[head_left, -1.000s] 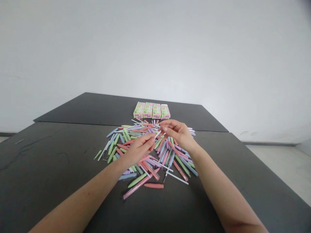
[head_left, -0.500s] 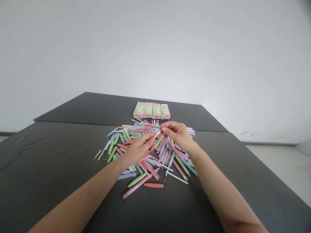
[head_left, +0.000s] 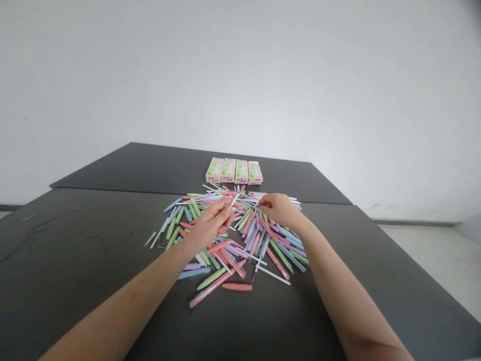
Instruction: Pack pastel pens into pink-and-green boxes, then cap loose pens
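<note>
Boxes (head_left: 228, 171) abreast, heaped pens (head_left: 257, 242) nearer, left hand (head_left: 210, 223) probably hiding some

Left grip (head_left: 211, 220) pinched, right grip (head_left: 280, 208) curled

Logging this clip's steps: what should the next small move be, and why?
Probably bring the right hand to the free end of the white stick: the left hand pinches it, that end sticking out, while the right hand is apart; what the right holds, if anything, is unclear.
</note>
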Demonstrator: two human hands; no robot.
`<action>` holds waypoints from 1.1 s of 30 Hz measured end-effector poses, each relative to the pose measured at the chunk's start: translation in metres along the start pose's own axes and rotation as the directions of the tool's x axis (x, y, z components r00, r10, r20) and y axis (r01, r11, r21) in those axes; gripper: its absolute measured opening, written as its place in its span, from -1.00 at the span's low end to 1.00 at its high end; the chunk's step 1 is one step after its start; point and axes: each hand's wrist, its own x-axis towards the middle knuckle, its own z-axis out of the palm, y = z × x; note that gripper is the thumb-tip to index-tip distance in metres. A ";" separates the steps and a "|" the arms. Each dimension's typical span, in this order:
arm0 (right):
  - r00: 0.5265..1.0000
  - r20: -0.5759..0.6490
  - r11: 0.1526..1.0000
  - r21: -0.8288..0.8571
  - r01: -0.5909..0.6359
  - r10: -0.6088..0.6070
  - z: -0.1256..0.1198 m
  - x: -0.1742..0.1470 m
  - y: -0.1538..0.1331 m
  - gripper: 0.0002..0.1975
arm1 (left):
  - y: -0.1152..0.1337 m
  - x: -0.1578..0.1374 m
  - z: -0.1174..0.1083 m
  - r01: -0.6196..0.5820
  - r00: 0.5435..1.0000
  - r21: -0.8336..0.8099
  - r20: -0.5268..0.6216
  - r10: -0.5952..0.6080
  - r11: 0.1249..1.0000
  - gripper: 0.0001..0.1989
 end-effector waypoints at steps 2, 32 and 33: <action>0.995 0.081 0.997 -0.040 0.068 -0.065 0.010 0.001 0.000 -0.74 | 0.001 0.000 0.000 0.000 1.000 -0.010 0.001 0.000 1.000 -0.77; 0.804 0.478 0.922 0.038 0.384 -0.355 0.013 -0.027 -0.020 -0.69 | 0.006 0.000 0.004 0.014 1.000 -0.072 -0.016 -0.015 0.997 -0.76; 0.801 0.482 0.919 0.019 0.394 -0.354 0.016 -0.028 -0.018 -0.71 | 0.007 0.000 0.005 0.014 1.000 -0.073 -0.014 -0.015 0.997 -0.76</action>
